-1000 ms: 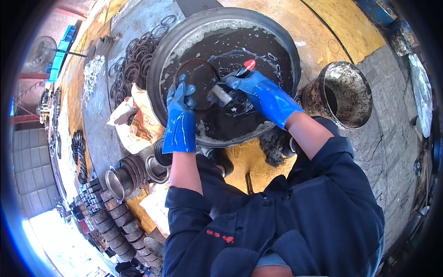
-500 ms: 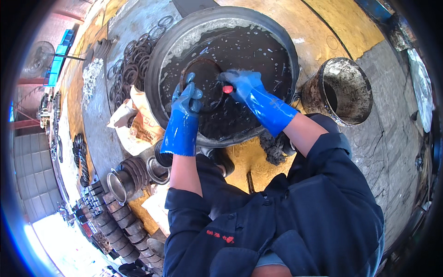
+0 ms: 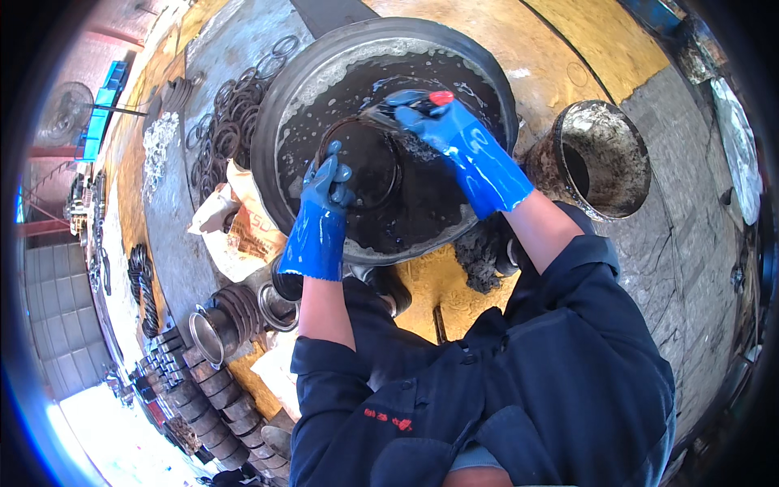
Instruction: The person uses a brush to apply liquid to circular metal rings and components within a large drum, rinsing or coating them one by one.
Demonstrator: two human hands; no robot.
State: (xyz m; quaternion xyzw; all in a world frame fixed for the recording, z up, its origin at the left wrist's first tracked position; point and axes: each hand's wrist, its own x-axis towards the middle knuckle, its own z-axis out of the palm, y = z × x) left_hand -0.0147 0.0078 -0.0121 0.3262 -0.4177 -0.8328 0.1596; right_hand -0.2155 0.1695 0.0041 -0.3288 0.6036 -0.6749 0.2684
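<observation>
In blue rubber gloves, both my hands work over a wide round basin (image 3: 266,138) of dark, foamy liquid. My left hand (image 3: 323,211) has its fingers closed on the near left side of a thin dark metal ring (image 3: 396,172), which is tilted low at the liquid. My right hand (image 3: 458,142) grips a tool with a red end (image 3: 441,98). Its dark, blurred far part reaches left toward the ring's upper edge. The kind of tool is hard to make out, since my glove covers most of it.
Left of the basin lies a heap of dark rings (image 3: 231,122), with a torn paper sack (image 3: 243,223) nearer. A grimy open drum (image 3: 604,162) stands at the right. Flanged metal cylinders (image 3: 213,325) and rows of metal blocks (image 3: 215,398) occupy the lower left.
My right hand has moved up and slightly right with the red-ended tool, from the ring's right side toward its upper edge. The left hand still holds the ring, now slightly lower.
</observation>
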